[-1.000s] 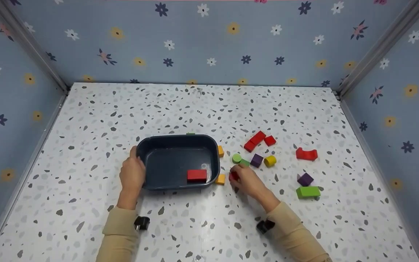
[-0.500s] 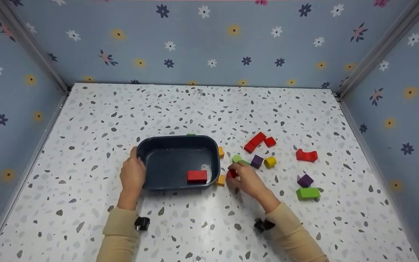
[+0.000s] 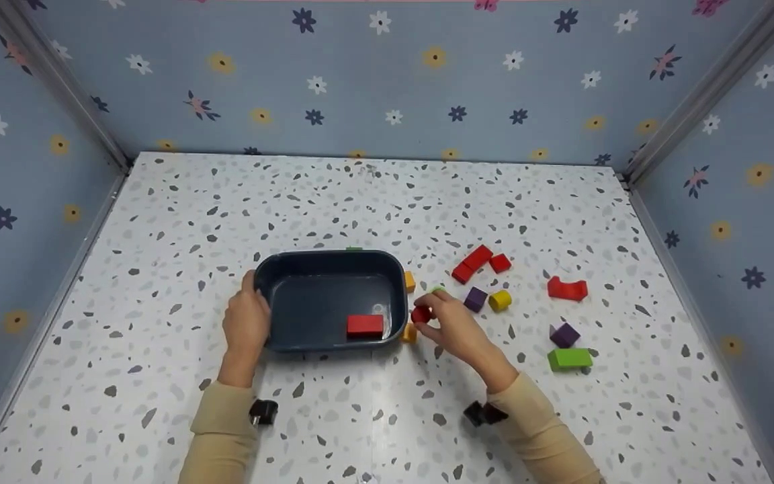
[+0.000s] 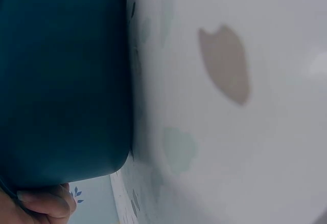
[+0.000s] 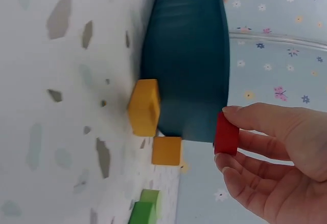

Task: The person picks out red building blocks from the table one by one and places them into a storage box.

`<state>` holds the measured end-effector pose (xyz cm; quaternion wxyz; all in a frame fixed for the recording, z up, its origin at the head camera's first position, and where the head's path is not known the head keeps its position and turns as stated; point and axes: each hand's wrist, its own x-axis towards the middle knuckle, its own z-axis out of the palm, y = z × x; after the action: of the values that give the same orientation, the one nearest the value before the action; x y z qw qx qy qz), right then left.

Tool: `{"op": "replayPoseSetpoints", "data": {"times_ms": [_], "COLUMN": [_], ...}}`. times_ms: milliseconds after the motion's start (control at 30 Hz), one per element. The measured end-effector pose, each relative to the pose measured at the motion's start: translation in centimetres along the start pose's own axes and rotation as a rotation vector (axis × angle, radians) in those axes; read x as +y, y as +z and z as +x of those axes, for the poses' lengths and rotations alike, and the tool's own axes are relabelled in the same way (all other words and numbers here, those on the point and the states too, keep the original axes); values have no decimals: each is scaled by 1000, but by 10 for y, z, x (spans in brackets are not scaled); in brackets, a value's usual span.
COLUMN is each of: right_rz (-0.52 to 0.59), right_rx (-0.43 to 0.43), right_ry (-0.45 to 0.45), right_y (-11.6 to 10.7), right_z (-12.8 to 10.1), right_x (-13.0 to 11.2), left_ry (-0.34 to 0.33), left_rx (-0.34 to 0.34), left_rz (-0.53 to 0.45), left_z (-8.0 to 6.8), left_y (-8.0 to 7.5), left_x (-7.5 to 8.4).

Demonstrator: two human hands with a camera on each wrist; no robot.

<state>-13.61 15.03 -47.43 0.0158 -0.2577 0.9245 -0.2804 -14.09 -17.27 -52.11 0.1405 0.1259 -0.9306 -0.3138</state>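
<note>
Small red cylinder (image 3: 420,314) pinched in right hand (image 3: 453,329), lifted off tabletop (image 3: 373,202), just right of dark blue bin (image 3: 397,269), approx level w/ its rim. Looks like carry step of a pick-and-drop: block up, not yet over bin. Next move prob calls for short shift left over rim, then loosening pinch w/ block above bin floor, clear of red rectangular block (image 3: 365,325) lying inside near front right corner.

Fingers: right thumb and fingertips (image 5: 240,112) closed narrow on flat ends of cylinder (image 5: 226,133), other fingers curled loosely below. Left hand (image 3: 246,321) against bin's left wall (image 4: 61,81), fingers wrapped at the rim, steadying; exact finger spread hard to tell, only one fingertip (image 4: 43,203) visible in wrist view.

Outward from bin: two orange blocks touching or just beside right wall, one near front corner (image 5: 144,106), one further back (image 5: 166,150). Green cylinder (image 3: 438,289) mostly hidden behind right hand. Further right of bin: purple cube (image 3: 475,299), yellow cylinder (image 3: 500,300), red blocks (image 3: 473,261) behind those. Well right: red arch (image 3: 567,289), second purple cube (image 3: 564,334), green block (image 3: 569,358).
</note>
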Motion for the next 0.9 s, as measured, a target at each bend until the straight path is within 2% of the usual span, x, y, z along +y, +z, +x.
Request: {"op": "replayPoseSetpoints", "data": {"times_ms": [533,767,900], "right_rz": [46,13,-18], "right_rx": [-43,-49,-25], "right_ry": [-37,-68,-112], "right_y": [3,13,20], "right_z": [23,37,45], "right_x": [-26,-27,-26], "left_ry": [-18,-12,-15], "left_rx": [-12,-2,-19], "left_rz": [12,11,10], "left_z": [0,0,0], "left_y": [-1,-1,-1], "left_x": [0,1,1]}}
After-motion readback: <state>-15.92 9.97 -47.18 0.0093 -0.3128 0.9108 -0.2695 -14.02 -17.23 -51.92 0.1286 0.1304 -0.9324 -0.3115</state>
